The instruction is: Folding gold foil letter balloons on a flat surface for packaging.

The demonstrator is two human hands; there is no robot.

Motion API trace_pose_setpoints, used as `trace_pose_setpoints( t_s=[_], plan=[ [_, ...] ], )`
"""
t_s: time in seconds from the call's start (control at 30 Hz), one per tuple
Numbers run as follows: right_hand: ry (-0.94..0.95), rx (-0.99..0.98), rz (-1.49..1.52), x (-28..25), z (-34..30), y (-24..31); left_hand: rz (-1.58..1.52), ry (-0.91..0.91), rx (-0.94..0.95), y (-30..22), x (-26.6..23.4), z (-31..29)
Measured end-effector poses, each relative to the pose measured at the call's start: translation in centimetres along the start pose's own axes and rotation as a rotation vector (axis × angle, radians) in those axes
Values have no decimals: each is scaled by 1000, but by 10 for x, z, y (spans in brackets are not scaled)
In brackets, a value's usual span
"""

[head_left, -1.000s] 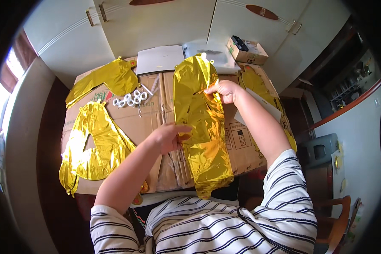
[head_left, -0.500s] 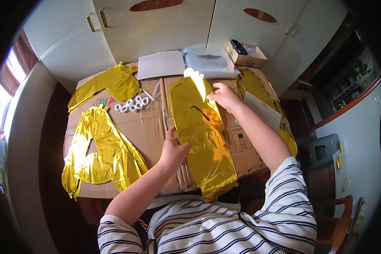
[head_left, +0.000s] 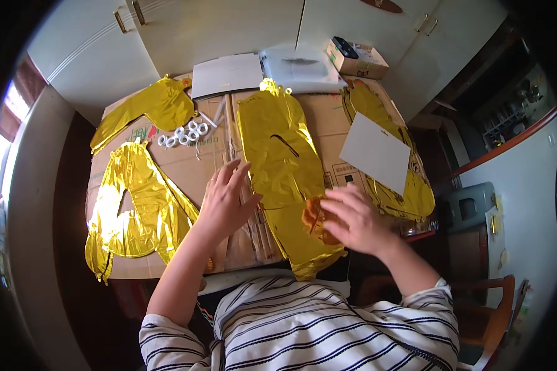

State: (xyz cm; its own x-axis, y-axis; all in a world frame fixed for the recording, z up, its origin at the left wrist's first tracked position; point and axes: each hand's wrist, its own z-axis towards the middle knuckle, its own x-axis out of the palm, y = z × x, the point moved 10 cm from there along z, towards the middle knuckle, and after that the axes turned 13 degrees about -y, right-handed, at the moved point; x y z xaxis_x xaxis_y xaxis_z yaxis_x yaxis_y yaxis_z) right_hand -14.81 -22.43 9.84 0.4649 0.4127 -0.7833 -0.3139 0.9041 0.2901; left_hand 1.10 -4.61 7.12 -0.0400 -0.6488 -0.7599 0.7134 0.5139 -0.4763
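A flat, uninflated gold foil balloon (head_left: 281, 176) lies lengthwise in front of me, with a small curved slit-like opening in its upper half. My left hand (head_left: 224, 201) hovers at its left edge, fingers spread and holding nothing. Over the lower right part is my right hand (head_left: 362, 222), its fingers stretched out and apart; whether the fingertips touch the foil I cannot tell. An orange reflection of that hand shows on the shiny surface. The balloon's lower end reaches the table's near edge.
Other flat gold balloons lie at the near left (head_left: 139, 232), far left (head_left: 151, 108) and right (head_left: 418, 201). A white card (head_left: 376, 151) covers part of the right one. Several white ribbon rolls (head_left: 185, 133) sit on the cardboard (head_left: 220, 161). Behind are white sheets (head_left: 229, 74) and a small box (head_left: 362, 62).
My right hand has come down from the balloon's upper right edge to its lower right part. My left hand has moved slightly up and left, fingers spreading. The view has shifted a little.
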Motion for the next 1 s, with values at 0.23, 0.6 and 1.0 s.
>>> trace_pose_setpoints(
  t_s=[0.23,0.6,1.0],
  plan=[
    [-344,344,64,-26,-69,32,-12,56,151,-12,29,0],
    [-212,1421,1471,101,-181,16,-17,50,225,-14,46,-14],
    [-247,1390,1387,110,-177,9,-70,47,206,-17,42,-22]
  ],
)
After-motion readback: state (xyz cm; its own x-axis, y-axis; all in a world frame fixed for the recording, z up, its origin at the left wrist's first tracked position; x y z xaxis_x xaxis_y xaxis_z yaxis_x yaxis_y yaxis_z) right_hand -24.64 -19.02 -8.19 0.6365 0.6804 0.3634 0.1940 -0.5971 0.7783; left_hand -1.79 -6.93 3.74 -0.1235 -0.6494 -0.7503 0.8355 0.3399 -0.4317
